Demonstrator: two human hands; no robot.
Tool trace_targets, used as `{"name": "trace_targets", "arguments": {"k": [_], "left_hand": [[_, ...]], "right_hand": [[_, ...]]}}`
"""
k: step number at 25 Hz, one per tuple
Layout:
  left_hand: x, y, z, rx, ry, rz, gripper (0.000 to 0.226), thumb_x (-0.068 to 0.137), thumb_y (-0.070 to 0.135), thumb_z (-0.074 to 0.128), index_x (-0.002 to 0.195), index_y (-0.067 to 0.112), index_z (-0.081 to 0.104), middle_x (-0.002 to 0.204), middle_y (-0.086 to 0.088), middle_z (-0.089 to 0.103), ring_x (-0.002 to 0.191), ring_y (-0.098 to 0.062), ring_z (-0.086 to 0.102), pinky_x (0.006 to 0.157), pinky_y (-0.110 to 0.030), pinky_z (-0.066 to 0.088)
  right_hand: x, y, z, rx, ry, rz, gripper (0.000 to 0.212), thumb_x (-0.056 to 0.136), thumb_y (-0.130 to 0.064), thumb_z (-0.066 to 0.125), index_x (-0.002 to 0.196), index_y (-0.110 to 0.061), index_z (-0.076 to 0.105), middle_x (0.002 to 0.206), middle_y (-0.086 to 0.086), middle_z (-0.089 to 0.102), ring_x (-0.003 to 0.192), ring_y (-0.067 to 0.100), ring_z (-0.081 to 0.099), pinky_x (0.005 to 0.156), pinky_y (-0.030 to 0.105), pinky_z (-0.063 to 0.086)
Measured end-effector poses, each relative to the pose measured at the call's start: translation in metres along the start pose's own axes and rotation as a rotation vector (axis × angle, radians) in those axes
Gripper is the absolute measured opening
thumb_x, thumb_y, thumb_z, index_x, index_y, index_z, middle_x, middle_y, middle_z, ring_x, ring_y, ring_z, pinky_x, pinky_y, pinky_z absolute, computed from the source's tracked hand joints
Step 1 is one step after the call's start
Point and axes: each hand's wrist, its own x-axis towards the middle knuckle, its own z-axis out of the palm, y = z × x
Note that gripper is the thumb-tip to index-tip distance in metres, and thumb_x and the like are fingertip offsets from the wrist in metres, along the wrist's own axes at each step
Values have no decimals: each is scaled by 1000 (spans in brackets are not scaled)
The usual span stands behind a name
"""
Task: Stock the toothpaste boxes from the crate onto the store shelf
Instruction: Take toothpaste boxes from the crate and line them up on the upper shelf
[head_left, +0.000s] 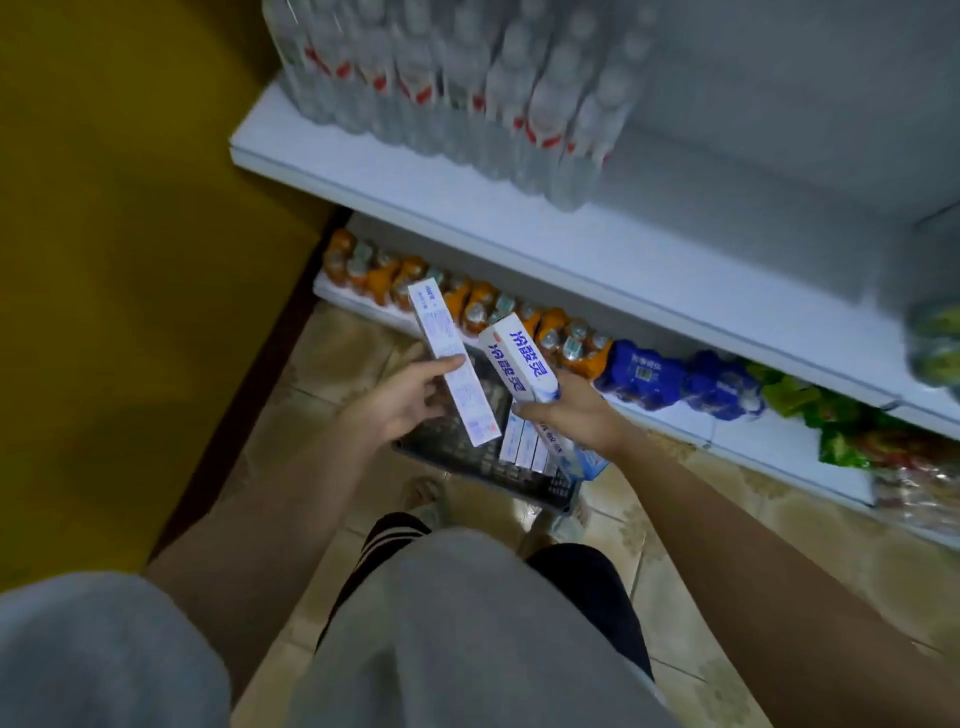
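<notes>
Head view is showing the left hand (410, 397) gripping one toothpaste box (451, 358) and the right hand (569, 415) gripping another (519, 364), more boxes (524, 441) waiting in the crate (467, 457), none visibly shelved yet.

Both bare arms reach forward and down. The left hand (410, 400) pinches a box (451, 358); the right hand (574, 415) grips another box (524, 371), fingers curled.

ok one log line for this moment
left hand: holds box | right hand: holds box | crate: boxes left | shelf: not yet stocked
</notes>
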Motion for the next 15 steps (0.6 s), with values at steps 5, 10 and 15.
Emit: {"name": "trace_targets", "arguments": {"k": [5,10,15], "left_hand": [[-50,49,26,357,140,261,75,69,37,86,127,26,39,112,4,66,99,-17,66,85,-42,54],[-86,67,68,99,49,253,77,67,45,85,130,14,52,112,-11,71,96,-27,71,73,-39,58],[-141,81,118,-280,-46,320,37,94,36,58,120,11,59,99,-14,72,87,-30,70,67,-39,56]], "right_hand": [[-48,-62,-13,78,108,-82,43,81,-36,74,120,-29,57,113,-1,70,101,23,67,94,47,52],[-87,-98,-20,283,216,-145,42,82,-34,75,119,-21,59,106,3,72,99,27,68,90,46,53],[-139,-107,-34,294,222,-228,36,86,-25,73,119,-19,58,111,2,73,95,21,72,81,38,57]]}}
